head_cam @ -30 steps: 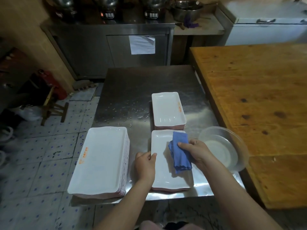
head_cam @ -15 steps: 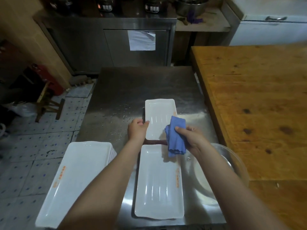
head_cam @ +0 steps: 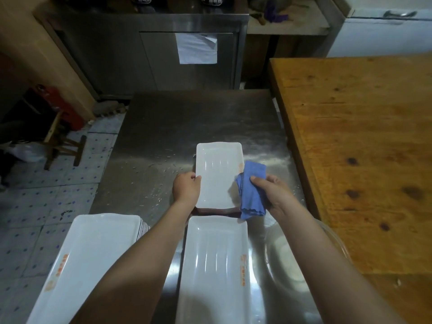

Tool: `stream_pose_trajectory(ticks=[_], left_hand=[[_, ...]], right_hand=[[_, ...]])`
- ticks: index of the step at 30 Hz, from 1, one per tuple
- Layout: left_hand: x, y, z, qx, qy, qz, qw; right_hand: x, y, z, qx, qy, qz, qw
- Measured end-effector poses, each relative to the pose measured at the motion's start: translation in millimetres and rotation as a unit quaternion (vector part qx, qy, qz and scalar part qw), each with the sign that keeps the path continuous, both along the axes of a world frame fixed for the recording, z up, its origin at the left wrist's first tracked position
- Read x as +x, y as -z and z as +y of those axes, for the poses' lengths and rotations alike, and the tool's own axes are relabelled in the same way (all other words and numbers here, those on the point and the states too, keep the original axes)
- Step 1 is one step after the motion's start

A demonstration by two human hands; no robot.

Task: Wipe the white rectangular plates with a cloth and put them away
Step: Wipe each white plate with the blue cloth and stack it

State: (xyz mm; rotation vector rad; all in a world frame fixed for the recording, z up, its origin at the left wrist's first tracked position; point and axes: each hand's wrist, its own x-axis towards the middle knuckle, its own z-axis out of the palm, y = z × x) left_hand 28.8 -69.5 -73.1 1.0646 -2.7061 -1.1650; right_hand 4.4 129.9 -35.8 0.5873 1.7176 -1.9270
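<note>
Altogether three plate stacks (head_cam: 216, 176), one cloth (head_cam: 252, 190).

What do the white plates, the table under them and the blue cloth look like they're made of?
Plates: glossy white, streaked highlights; glazed ceramic or melamine, cannot tell which. Table: grey metal with dull reflections, probably stainless steel. Cloth: soft matte fabric, folded and creased, possibly microfibre.

I have both bare forearms stretched forward from the bottom edge, converging toward the middle. My left hand (head_cam: 187, 189) curls on the left rim of the far white plate (head_cam: 216, 176), thumb on top. My right hand (head_cam: 274, 195) pinches a folded blue cloth (head_cam: 253, 195), thumb over it, at that plate's right rim.
</note>
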Motion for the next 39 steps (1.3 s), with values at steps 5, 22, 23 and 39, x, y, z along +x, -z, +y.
stream_pose_trajectory(ticks=[5, 22, 23, 39], left_hand=[[-2, -5, -3, -0.028, -0.006, 0.007, 1.000], [29, -54, -2, 0.105, -0.042, 0.048, 0.992], [33, -59, 0, 0.126, -0.050, 0.054, 0.989], [111, -136, 33, 0.405, -0.039, 0.142, 0.902]], right_hand=[[6, -8, 2, 0.008, -0.022, 0.015, 1.000], [33, -56, 0, -0.016, -0.043, 0.051, 0.998], [36, -64, -1, -0.013, -0.052, 0.059, 0.997], [87, -102, -40, 0.435, -0.171, 0.404, 0.786]])
